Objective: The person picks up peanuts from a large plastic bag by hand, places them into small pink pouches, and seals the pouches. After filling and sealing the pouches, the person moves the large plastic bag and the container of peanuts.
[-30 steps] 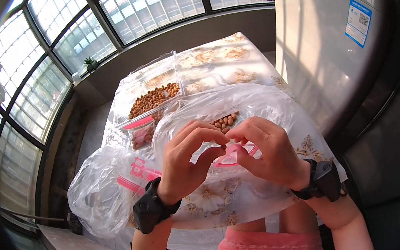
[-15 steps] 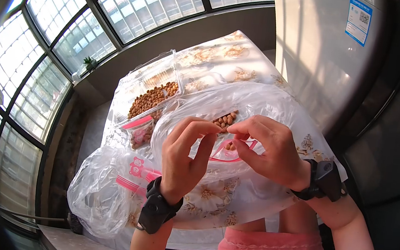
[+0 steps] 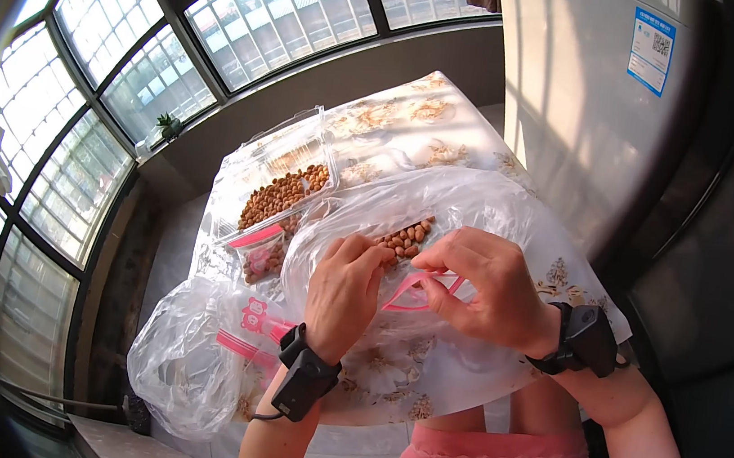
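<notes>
My right hand [image 3: 485,286] pinches the pink zip rim of a small clear zip bag [image 3: 419,291], holding its mouth open. My left hand [image 3: 343,291] reaches with bunched fingers into a pile of brown nuts [image 3: 406,236] that lies inside a large clear plastic bag [image 3: 488,202]. Whether those fingers hold any nuts is hidden. Both wrists wear black bands.
A clear box of brown nuts [image 3: 279,194] sits at the far left of the floral-cloth table [image 3: 417,108]. A filled small zip bag [image 3: 260,258] lies below it. A bag of empty pink-zip bags [image 3: 199,355] hangs at the near left edge. Windows stand behind, a wall at right.
My left hand has turned palm-down and moved forward from the small bag's mouth into the nuts. My right hand has stayed on the pink rim.
</notes>
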### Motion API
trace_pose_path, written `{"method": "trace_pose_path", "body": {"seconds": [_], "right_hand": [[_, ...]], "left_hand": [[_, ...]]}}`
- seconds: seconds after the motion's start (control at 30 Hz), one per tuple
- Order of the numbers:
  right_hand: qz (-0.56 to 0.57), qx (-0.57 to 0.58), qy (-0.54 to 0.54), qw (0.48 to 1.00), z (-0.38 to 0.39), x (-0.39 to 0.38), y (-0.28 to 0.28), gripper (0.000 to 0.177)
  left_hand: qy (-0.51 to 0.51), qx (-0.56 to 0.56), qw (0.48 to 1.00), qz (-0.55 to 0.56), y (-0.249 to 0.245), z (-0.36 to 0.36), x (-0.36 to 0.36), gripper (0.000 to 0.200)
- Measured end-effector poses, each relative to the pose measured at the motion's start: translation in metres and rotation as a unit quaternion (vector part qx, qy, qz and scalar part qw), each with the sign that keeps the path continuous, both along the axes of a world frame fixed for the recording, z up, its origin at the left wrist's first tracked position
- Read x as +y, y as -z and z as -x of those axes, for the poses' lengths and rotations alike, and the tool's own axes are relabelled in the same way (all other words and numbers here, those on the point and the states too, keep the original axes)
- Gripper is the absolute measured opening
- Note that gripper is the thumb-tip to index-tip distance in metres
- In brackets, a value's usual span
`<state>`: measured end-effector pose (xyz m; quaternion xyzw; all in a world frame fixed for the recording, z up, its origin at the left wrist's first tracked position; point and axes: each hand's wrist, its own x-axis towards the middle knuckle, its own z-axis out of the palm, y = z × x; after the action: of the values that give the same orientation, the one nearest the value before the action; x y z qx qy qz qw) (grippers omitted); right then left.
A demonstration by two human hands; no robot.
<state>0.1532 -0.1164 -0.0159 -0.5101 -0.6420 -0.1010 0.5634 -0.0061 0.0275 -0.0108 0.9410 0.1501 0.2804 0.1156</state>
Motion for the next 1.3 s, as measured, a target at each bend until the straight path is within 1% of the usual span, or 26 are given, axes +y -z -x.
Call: {"method": "trace_pose_path", "body": {"seconds": [0.1, 0.17, 0.3, 0.37, 0.57, 0.63, 0.9, 1.07, 1.13, 1.3], "right_hand": [[-0.009, -0.013, -0.003, 1.000, -0.0007, 0.0009, 0.0013, 0.017], [-0.012, -0.015, -0.005, 1.000, -0.0004, 0.0009, 0.0017, 0.016], [-0.010, -0.020, -0.009, 1.000, 0.0002, 0.0004, 0.0006, 0.016], [-0.009, -0.021, -0.010, 1.000, 0.0006, 0.0001, 0.0003, 0.016], [0.013, -0.021, -0.017, 1.000, -0.0001, -0.0019, -0.0003, 0.019], [-0.003, -0.025, -0.019, 1.000, 0.0003, -0.0008, 0.0003, 0.019], [0.007, -0.019, -0.026, 0.999, 0.0006, -0.0022, -0.0003, 0.020], [-0.002, -0.020, -0.024, 1.000, 0.0010, -0.0012, -0.0001, 0.018], [0.011, -0.022, -0.026, 0.999, 0.0003, -0.0023, 0.0002, 0.020], [0.007, -0.023, -0.026, 0.999, 0.0007, -0.0013, 0.0007, 0.019]], "left_hand": [[-0.004, 0.000, 1.000, 0.014, 0.0022, 0.0002, 0.0010, 0.015], [-0.003, 0.001, 1.000, -0.006, 0.0025, 0.0010, 0.0015, 0.015], [0.000, 0.006, 1.000, -0.002, 0.0008, 0.0000, -0.0010, 0.016], [-0.001, -0.015, 1.000, 0.016, -0.0004, -0.0027, -0.0053, 0.017], [0.023, 0.006, 1.000, 0.002, 0.0049, -0.0011, 0.0004, 0.017], [0.023, 0.007, 1.000, -0.001, 0.0070, -0.0009, 0.0025, 0.019], [0.012, -0.006, 1.000, 0.005, 0.0046, -0.0033, -0.0024, 0.024], [0.007, 0.021, 1.000, -0.013, 0.0037, -0.0031, -0.0026, 0.017], [0.007, 0.018, 1.000, -0.014, 0.0045, -0.0032, -0.0023, 0.015], [0.015, 0.013, 1.000, -0.001, 0.0058, -0.0025, 0.0002, 0.012]]}}
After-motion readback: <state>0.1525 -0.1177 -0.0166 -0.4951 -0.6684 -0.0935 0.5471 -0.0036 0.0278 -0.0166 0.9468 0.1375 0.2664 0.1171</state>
